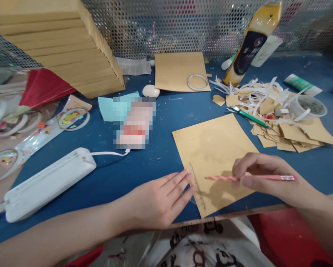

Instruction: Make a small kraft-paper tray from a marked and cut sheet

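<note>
A square sheet of brown kraft paper [216,148] lies at a slant near the table's front edge. Along its left edge runs a clear ruler [197,189] with dark markings. My left hand [166,196] lies flat, its outstretched fingertips resting on the ruler and the paper's edge. In my right hand [261,174] is a pink pencil [274,177], pinched between thumb and fingers. The pencil is nearly level over the paper, its tip pointing left toward the ruler and its eraser end to the right. Whether the tip touches the paper I cannot tell.
A tall stack of kraft pieces [58,48] stands back left. A phone [135,126] is cabled to a white power strip [49,181]. Paper scraps [266,100], a green pen [250,117], a plastic cup [319,107] and a tilted bottle [250,48] occupy the right.
</note>
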A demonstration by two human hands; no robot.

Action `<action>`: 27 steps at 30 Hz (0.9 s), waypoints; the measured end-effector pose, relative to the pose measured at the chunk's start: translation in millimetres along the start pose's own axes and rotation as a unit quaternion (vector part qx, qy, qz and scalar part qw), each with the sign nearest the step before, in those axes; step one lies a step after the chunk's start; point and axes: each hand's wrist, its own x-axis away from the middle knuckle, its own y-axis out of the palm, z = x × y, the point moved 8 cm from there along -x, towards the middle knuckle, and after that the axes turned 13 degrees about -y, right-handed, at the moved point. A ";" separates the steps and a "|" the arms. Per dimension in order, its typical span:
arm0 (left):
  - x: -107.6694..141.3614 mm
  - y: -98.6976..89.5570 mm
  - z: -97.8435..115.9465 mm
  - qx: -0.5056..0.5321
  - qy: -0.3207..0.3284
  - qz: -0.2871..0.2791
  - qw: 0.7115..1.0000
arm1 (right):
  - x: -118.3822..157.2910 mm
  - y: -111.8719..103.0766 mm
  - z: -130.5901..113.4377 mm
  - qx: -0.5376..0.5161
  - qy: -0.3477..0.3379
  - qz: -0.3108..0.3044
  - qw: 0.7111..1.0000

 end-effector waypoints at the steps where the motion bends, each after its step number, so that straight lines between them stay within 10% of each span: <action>1: -1.0 0.5 -5.5 -0.009 -0.005 -0.001 1.000 | -4.9 -5.7 -2.8 0.031 0.002 0.028 0.999; 5: -5.9 3.8 -30.4 -0.049 -0.028 0.013 0.998 | -28.4 -19.1 -14.4 0.122 -0.004 0.100 0.988; 27: -13.2 27.9 -78.5 -0.009 -0.110 -0.025 0.994 | -90.2 9.6 1.5 0.267 -0.107 0.035 0.957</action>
